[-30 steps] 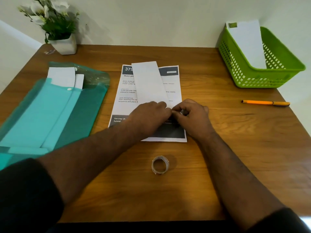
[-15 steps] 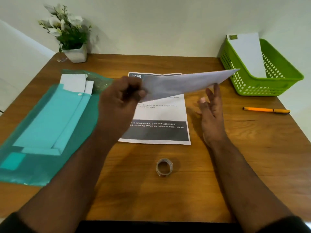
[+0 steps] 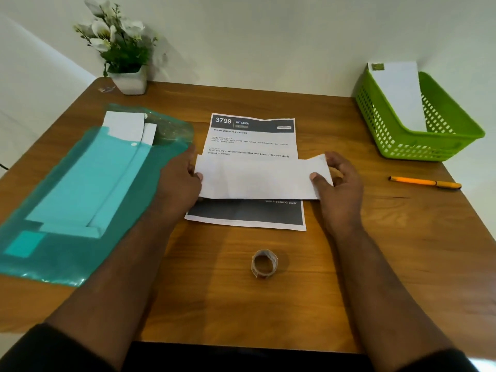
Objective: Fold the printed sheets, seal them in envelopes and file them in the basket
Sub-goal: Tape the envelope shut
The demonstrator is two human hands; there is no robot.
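White paper: long folded white envelope or sheet point(image 3: 257, 178), turned crosswise, held at both ends just above the flat printed sheet with dark header and footer bands point(image 3: 251, 142)
Left hand point(image 3: 182, 181): pinching the left end, thumb on top
Right hand point(image 3: 339, 181): pinching the right end, thumb point(image 3: 316, 176) on top, fingers curled beneath
Risk, crumple: thin paper, likely to buckle in the middle if the hands push toward each other
Risk, drag: printed sheet directly beneath, could be swept along the wooden counter point(image 3: 375, 251) if the held piece lowers and slides
Risk, misfile: green plastic lattice basket point(image 3: 429, 146) well off beyond the right hand, one white envelope point(image 3: 397, 95) already leaning inside
Near: small roll of clear tape point(image 3: 264, 264) behind both hands, toward the body
Change: half a second back, gripped by the left hand alone, raised and slanted, right hand released; now level, low, held by both
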